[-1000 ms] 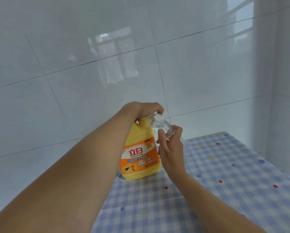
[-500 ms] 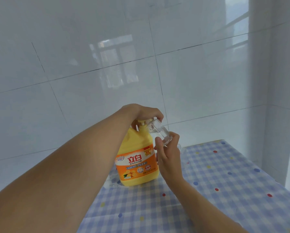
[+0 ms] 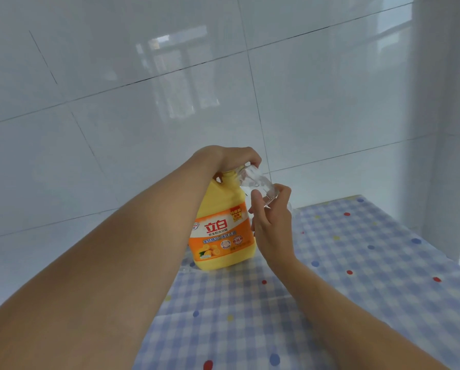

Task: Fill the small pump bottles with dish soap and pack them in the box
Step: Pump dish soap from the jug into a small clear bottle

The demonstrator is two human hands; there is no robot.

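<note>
A big yellow dish soap jug [image 3: 223, 231] with an orange label stands upright on the checked tablecloth [image 3: 343, 276]. My left hand [image 3: 231, 158] is curled over the pump head on top of the jug, which it hides. My right hand [image 3: 270, 222] pinches a small clear bottle [image 3: 258, 182] and holds it tilted, its mouth up against the jug's spout under my left fingers. How much soap the small bottle holds cannot be made out. No box is in view.
A white tiled wall [image 3: 170, 89] rises right behind the jug, and a second wall closes the corner on the right. The table's left edge runs just left of the jug. A small clear object [image 3: 186, 268] lies by the jug's base.
The view has shifted a little; the jug, both hands and the small bottle keep the same pose at the spout.
</note>
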